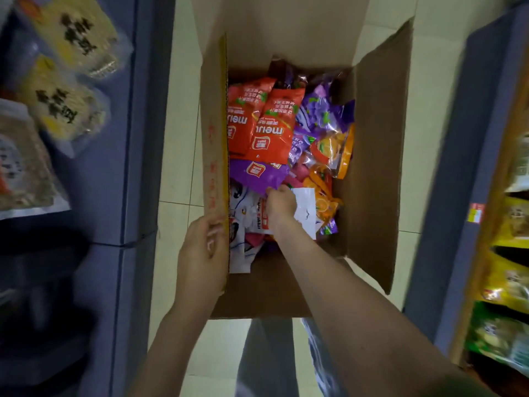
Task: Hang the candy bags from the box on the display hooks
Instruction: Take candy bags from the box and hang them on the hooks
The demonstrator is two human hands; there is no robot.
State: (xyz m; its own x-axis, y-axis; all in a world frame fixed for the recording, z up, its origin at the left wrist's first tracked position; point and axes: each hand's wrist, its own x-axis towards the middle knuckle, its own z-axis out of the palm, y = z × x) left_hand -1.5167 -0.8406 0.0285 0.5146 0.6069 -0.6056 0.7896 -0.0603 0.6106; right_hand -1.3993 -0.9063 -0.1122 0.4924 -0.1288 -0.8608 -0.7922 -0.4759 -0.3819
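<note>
An open cardboard box (372,156) stands on the tiled floor below me, filled with several candy bags. Two red bags (269,130) lie at the left, a purple bag (263,174) under them, orange bags (335,150) at the right and white bags (246,230) near me. My left hand (201,253) grips the box's left flap (214,138) at its near end. My right hand (279,206) reaches down into the box with its fingers closed on the edge of the purple bag, above a white bag (305,210).
Blue-grey shelf bases run along both sides of the narrow aisle. Packaged goods (71,32) sit on the left shelves and yellow and green packs (512,287) on the right shelves. My legs (266,359) stand just behind the box.
</note>
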